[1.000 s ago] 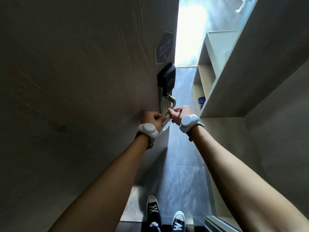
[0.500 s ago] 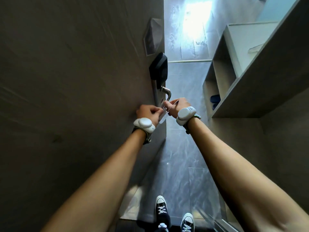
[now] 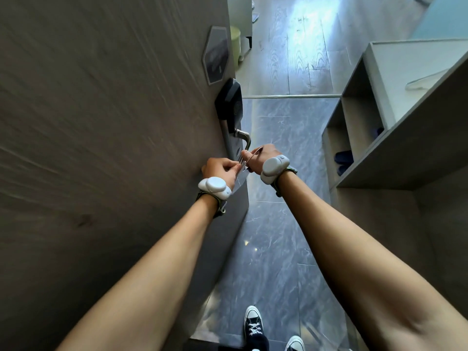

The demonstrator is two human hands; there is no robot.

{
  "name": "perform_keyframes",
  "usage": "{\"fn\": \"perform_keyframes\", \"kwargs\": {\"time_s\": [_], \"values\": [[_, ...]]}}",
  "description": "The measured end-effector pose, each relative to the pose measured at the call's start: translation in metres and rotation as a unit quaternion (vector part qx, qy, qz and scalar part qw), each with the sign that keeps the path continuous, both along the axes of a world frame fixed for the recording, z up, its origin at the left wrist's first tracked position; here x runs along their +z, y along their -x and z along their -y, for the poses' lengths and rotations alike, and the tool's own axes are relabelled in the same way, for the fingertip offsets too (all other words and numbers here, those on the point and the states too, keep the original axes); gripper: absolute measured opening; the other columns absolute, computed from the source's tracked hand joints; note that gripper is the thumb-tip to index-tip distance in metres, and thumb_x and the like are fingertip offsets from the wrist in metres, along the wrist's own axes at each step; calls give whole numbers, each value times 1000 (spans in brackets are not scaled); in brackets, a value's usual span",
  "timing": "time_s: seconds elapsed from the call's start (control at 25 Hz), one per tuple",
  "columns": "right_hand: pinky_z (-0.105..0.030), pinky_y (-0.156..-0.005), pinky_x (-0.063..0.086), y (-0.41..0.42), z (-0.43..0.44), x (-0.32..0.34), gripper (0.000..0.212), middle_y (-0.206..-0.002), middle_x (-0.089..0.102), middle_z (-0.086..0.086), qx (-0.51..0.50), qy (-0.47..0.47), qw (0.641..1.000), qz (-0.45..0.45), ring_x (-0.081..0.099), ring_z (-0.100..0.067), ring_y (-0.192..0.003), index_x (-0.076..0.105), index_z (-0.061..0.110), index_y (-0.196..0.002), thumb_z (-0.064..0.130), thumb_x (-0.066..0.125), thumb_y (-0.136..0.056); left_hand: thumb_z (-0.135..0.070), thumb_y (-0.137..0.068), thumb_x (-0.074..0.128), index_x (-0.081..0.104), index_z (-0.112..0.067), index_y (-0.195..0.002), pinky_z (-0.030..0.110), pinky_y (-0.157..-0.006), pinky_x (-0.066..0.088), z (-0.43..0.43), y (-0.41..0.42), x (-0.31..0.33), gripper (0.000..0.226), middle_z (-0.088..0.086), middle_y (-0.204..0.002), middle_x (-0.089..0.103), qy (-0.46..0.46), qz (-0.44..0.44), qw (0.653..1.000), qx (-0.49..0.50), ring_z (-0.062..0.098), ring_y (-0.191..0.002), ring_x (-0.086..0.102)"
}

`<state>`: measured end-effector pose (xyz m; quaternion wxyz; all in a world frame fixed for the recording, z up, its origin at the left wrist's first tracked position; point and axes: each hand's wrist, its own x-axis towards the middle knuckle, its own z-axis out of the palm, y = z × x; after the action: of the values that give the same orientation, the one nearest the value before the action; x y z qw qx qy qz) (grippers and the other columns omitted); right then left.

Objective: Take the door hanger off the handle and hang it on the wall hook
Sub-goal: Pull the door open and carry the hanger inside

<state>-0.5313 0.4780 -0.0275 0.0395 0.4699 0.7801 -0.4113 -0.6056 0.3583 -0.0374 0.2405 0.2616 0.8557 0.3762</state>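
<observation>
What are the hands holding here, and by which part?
Both hands pinch the door hanger, a thin card just below the handle. The left hand grips its lower edge, the right hand its upper looped end.

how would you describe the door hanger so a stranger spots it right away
Find the wooden door on the left and its metal handle. Just below, both hands pinch the door hanger, a thin pale card seen edge-on, unlike the solid handle above.
</observation>
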Motion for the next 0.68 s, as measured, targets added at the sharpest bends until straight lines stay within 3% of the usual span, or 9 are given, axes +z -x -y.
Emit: {"fn": "perform_keyframes", "kwargs": {"time_s": [0.08, 0.24, 0.36, 0.44, 0.68], "values": [[-29, -77, 46, 7, 1, -2, 49, -113, 77, -20, -19, 11, 1000, -13, 56, -23, -80, 77, -2, -105, 41, 53, -100, -34, -89, 72, 81, -13, -99, 31, -92, 56, 1, 6, 0, 25, 7, -95, 81, -2, 4, 1000, -1, 19, -95, 74], [-32, -78, 51, 6, 5, -4, 44, -94, 78, -15, -39, 20, 998, -47, 65, -31, -84, 72, 12, -72, 46, 57, -97, -28, -91, 70, 79, -10, -105, 34, -88, 60, 7, 11, 3, 25, 11, -96, 80, -11, 29, 999, -9, 23, -91, 75], [-32, -86, 52, -6, 5, 2, 50, -101, 80, -16, -54, 38, 996, -56, 72, -34, -99, 78, 4, -90, 50, 57, -96, -25, -90, 68, 79, -11, -102, 27, -83, 58, 8, 11, 10, 21, 6, -91, 79, -15, 11, 1000, -21, 22, -88, 75], [-31, -91, 52, -18, 3, 10, 54, -106, 79, -16, -68, 51, 995, -48, 71, -32, -99, 78, 0, -101, 50, 57, -96, -25, -89, 70, 78, -11, -104, 21, -80, 51, 9, 7, 18, 22, 5, -95, 79, 1, -18, 999, -33, 18, -87, 72], [-35, -110, 48, -64, -20, 43, 57, -132, 69, -15, -153, 51, 987, -12, 64, -32, -126, 66, 0, -128, 47, 56, -98, -29, -89, 67, 76, -14, -101, 24, -80, 50, -5, -13, 50, 21, 5, -99, 77, -12, -76, 996, -35, 18, -84, 69]]}}
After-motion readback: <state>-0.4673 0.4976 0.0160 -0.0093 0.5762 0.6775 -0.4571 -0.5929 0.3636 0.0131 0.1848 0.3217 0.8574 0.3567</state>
